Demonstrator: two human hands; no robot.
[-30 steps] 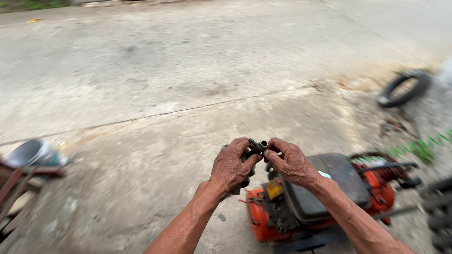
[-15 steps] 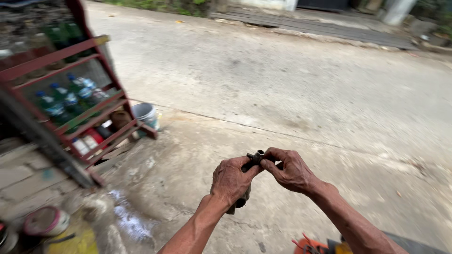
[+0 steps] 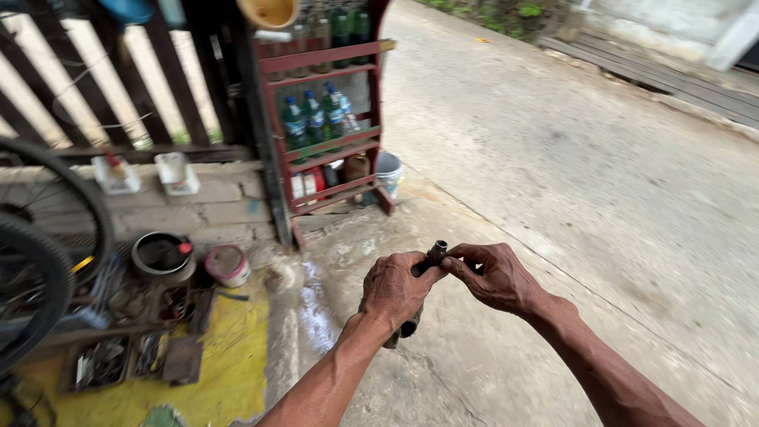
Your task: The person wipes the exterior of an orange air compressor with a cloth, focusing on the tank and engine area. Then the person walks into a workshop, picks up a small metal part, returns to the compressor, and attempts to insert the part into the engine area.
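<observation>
My left hand (image 3: pixel 393 288) is closed around a dark, greasy metal tool or part (image 3: pixel 434 255); its tubular end sticks up above the knuckles and its lower end (image 3: pixel 406 326) pokes out below the palm. My right hand (image 3: pixel 495 276) pinches the upper end with thumb and fingertips. Both hands are held in front of me, above wet concrete ground (image 3: pixel 474 356).
A red wooden rack (image 3: pixel 328 119) holds green bottles, with a small bucket (image 3: pixel 388 170) beside it. Tins (image 3: pixel 228 265), tool trays (image 3: pixel 99 362) and a yellow mat (image 3: pixel 229 372) lie at left. Bicycle tyres (image 3: pixel 43 261) stand at far left. A concrete road (image 3: pixel 593 158) runs to the right.
The view has swung left, away from the orange engine machine and toward the rack and tool area. Both hands have kept hold of the dark part throughout.
</observation>
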